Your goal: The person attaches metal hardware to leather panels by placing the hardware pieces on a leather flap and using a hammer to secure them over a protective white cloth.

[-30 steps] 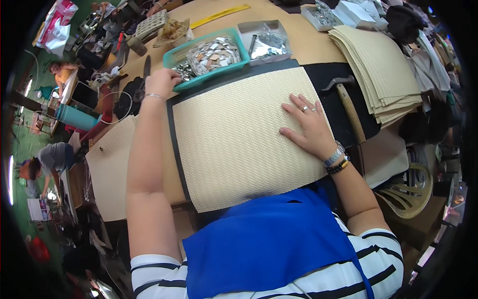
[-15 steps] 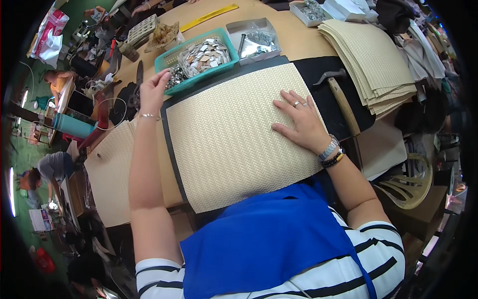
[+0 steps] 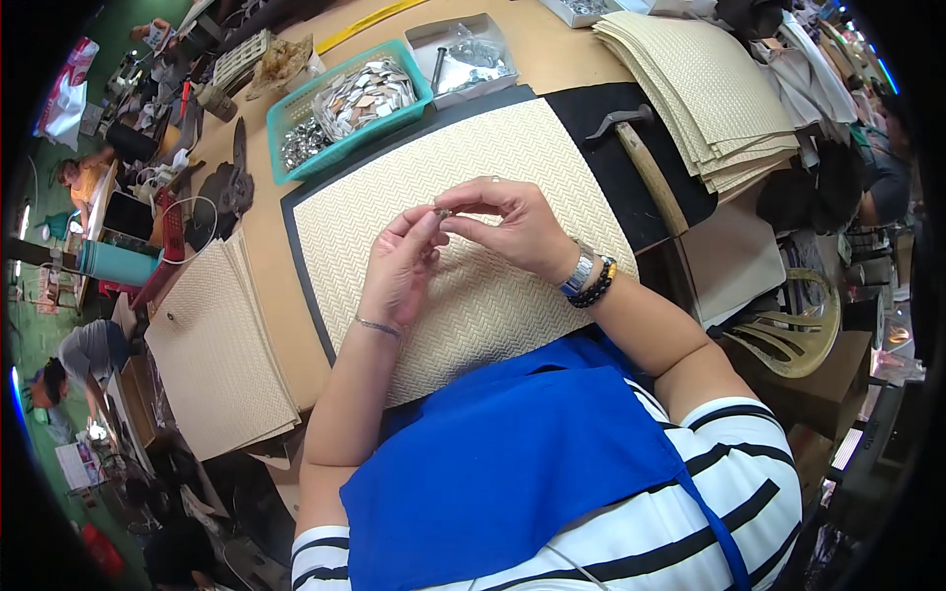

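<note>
Above a cream sheet with a woven herringbone pattern [image 3: 473, 286], my two hands meet fingertip to fingertip. Between them is a small dark metal piece [image 3: 442, 213], too small to name exactly. My left hand [image 3: 402, 258] pinches it from the left, fingers curled. My right hand [image 3: 512, 227] pinches from the right with thumb and forefinger. The sheet lies on a dark board [image 3: 307, 271] in front of me. Just beyond stands a teal basket [image 3: 279, 148] holding shiny metal bits [image 3: 304, 145] and many small pale squares [image 3: 370, 98].
A hammer with a wooden handle [image 3: 650, 177] lies on black material at the right. Stacks of cream sheets stand at the far right [image 3: 700, 98] and left [image 3: 217, 345]. A white box [image 3: 463, 59] with metal parts sits behind the board, near a yellow ruler [image 3: 365, 25].
My left hand has come back from the basket to above the sheet. My right hand has lifted off the sheet and moved left to meet it. The view has shifted slightly.
</note>
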`<state>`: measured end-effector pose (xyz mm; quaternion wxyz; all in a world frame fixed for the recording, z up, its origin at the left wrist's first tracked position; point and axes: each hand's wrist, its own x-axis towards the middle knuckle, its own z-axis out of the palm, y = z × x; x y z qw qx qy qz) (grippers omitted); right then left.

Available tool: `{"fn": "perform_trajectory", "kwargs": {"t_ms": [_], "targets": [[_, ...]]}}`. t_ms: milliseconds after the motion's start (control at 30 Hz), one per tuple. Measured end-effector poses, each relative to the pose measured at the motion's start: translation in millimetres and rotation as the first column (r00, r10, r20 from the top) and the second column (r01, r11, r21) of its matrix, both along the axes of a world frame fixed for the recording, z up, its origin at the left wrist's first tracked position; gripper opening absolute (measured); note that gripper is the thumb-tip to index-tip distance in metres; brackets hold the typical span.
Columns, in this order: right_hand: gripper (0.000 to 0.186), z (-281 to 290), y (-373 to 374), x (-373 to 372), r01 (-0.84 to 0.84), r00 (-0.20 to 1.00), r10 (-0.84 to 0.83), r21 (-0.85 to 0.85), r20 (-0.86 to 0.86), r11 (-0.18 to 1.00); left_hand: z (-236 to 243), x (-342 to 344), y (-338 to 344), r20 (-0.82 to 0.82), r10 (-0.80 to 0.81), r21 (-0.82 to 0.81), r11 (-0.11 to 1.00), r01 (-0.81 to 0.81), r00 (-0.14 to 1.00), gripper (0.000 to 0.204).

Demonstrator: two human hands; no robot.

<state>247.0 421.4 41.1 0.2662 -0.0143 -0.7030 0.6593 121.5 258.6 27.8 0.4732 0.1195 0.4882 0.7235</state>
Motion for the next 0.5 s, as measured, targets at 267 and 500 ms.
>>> {"fn": "perform_trajectory", "kwargs": {"t_ms": [267, 500], "targets": [[0.030, 5.8, 5.4, 12.4, 0.021, 1.000, -0.014, 0.398, -0.022, 0.917, 1.8, -0.1, -9.8, -0.474, -0.049, -0.070, 0.997, 0.018, 0.879, 0.021], [0.025, 9.6, 1.9, 6.8, 0.065, 0.992, -0.011, 0.438, -0.125, 0.896, -0.5, -6.4, -9.9, -0.379, -0.012, -0.015, 1.000, 0.007, 0.925, 0.020]]}}
